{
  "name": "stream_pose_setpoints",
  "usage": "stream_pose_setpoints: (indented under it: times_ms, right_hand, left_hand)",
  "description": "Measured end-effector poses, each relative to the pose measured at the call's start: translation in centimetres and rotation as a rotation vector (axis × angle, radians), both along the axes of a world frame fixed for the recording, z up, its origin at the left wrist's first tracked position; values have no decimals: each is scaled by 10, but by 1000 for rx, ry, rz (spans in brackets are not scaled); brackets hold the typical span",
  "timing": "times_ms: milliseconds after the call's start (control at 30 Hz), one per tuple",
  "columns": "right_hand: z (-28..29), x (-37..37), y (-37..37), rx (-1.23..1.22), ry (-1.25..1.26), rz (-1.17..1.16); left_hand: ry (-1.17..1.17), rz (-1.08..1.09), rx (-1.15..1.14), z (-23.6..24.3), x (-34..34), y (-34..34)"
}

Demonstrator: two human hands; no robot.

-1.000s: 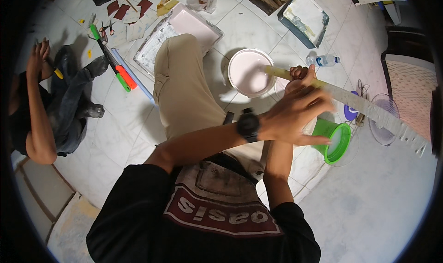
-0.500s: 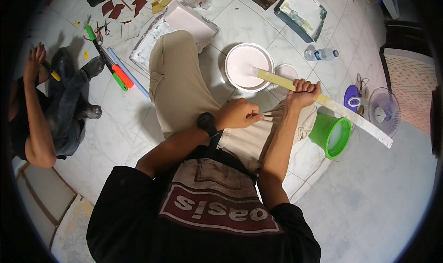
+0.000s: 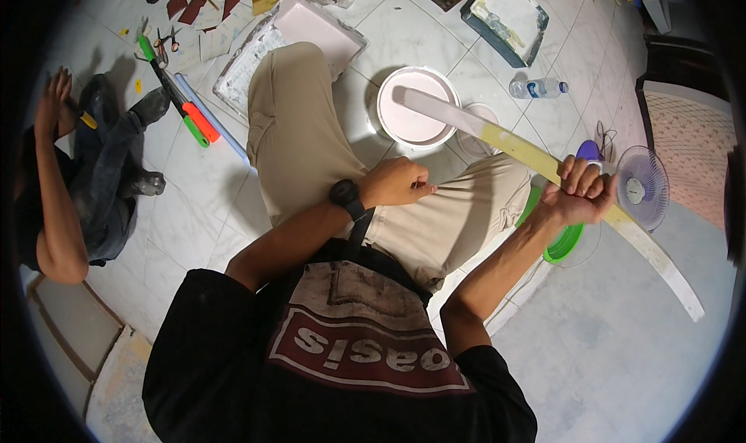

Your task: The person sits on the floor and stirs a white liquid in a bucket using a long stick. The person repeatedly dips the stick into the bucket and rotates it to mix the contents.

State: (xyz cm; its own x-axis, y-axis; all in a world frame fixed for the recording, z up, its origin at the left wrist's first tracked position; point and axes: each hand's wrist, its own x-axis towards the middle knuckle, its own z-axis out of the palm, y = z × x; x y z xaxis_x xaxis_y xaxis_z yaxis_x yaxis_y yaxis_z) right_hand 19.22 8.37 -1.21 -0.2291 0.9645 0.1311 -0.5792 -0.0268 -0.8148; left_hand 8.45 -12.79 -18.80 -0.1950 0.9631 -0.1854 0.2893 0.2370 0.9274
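My right hand (image 3: 579,193) is closed around a long flat yellow stirring stick (image 3: 521,149). Pale pink paint coats the stick's far end, which slants over an open round white bucket (image 3: 420,145). Pale pink paint (image 3: 420,128) lies inside the bucket. The stick's other end, whitish, points to the lower right past my hand. On my lap rests my left hand (image 3: 398,181), its fingers curled in with nothing visible in them. Just right of the bucket is a small round container (image 3: 472,145) with pinkish paint, partly hidden by the stick.
A paint tray (image 3: 233,76) stands beyond my left knee, another tray (image 3: 497,43) far right. Nearby are a water bottle (image 3: 538,88), a green bucket (image 3: 565,245), a fan (image 3: 642,188) and long-handled tools (image 3: 186,109). Another person's arm (image 3: 62,210) is at left.
My right hand has moved right and toward me, drawing the stick along. Its paint-coated end, earlier down in the paint, now shows above the bucket. My left hand has hardly moved.
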Motion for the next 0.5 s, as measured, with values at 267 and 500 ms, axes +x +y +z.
stream_pose_setpoints:
  times_ms: [267,500]
  right_hand:
    - [-6,-13,-21,97,-154,191]
    - [-98,-73,-37,104,-278,333]
  left_hand:
    - [-5,0,46,0,0,-2]
    - [28,-1,37,-8,3,-8]
